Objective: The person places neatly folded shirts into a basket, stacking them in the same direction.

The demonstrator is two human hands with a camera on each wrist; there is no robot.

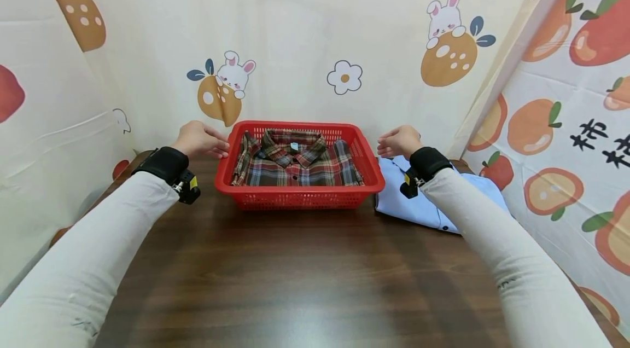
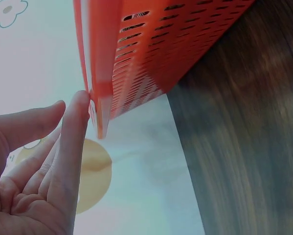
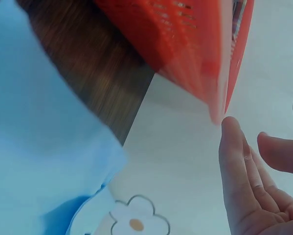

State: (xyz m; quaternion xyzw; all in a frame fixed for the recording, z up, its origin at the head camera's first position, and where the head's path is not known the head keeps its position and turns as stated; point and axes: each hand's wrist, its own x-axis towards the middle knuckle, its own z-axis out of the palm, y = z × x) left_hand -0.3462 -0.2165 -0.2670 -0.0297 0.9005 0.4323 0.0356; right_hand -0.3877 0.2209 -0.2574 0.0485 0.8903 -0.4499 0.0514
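At the far edge of the dark wooden desk (image 1: 295, 271), a red basket (image 1: 300, 197) holds a folded plaid shirt (image 1: 297, 164). We see our left hand (image 1: 199, 139) and right hand (image 1: 398, 141) flanking the basket's far corners, fingers relaxed and gripping nothing. The left wrist view shows what the head view cannot: a left fingertip (image 2: 80, 105) touching the basket's rim corner. The right wrist view puts our right fingertip (image 3: 230, 128) just beside the opposite corner; contact is unclear. A light blue shirt (image 1: 433, 200) lies beside the basket under our right forearm.
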